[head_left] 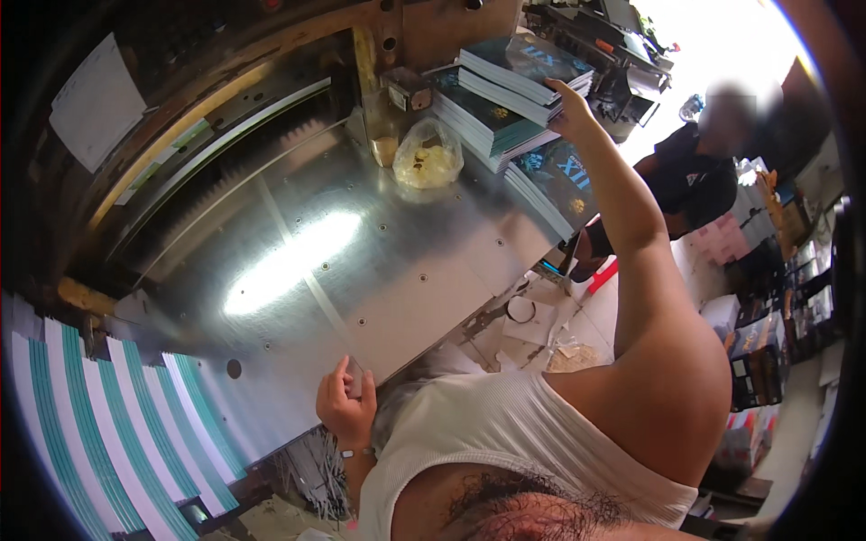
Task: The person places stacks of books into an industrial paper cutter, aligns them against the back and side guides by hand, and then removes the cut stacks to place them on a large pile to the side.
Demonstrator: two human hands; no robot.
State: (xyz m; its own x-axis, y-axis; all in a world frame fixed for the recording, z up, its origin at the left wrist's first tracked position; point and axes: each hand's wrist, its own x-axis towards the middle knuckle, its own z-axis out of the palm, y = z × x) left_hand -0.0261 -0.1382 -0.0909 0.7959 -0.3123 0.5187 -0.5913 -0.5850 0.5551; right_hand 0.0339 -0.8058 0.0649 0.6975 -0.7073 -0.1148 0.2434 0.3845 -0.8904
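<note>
Stretched out to the far right, my right hand (pixel 570 110) grips the edge of the upper books (pixel 514 88) in a pile with dark covers and blue lettering. My thumb lies near their top corner; the other fingers are partly hidden. Beneath and beside them are more books (pixel 483 122), with another stack (pixel 552 185) nearer me. My left hand (pixel 347 406) is at the near edge of the metal table (pixel 397 307), thumb and fingers apart. A small grey patch shows between them; I cannot tell whether it is an object or the table.
A clear plastic bag (pixel 428 160) with pale yellow contents sits by a cup (pixel 384 150). Stacks of white and teal booklets (pixel 135 424) stand at the left. A machine slot runs along the back. Another person (pixel 695 171) is beyond the books; paper scraps (pixel 575 355) lie below.
</note>
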